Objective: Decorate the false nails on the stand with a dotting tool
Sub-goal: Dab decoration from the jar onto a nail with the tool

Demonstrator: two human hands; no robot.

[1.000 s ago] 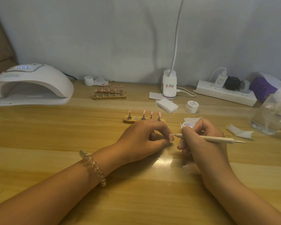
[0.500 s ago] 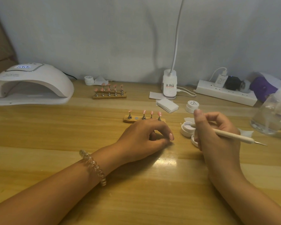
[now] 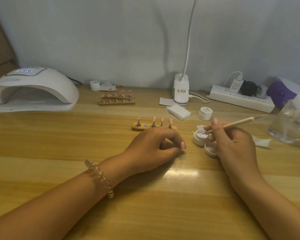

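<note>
at wooden desk [image 3: 42, 135], reloading slim cream dotting tool [image 3: 232, 124] gripped in right hand [image 3: 235, 146]; left hand [image 3: 152, 146]: hold unclear; three pink false nails [image 3: 162, 120] dotted, more waiting.

At centre frame, pink false nails [image 3: 153, 119] bore white dots on a tan wooden stand [image 3: 135, 128]. To the right, a round white jar [image 3: 197, 140] held pale lilac gel [image 3: 201, 132]; the slim dotting tool [image 3: 235, 124] was cream.

lamp display [image 3: 25, 71], jar label [image 3: 206, 110]; both illegible

Lamp [image 3: 181, 90] head cut off above, glass bottle [image 3: 291, 122] cropped right, dotting tool [image 3: 232, 126] tip indistinct in jar [image 3: 198, 140]
</note>
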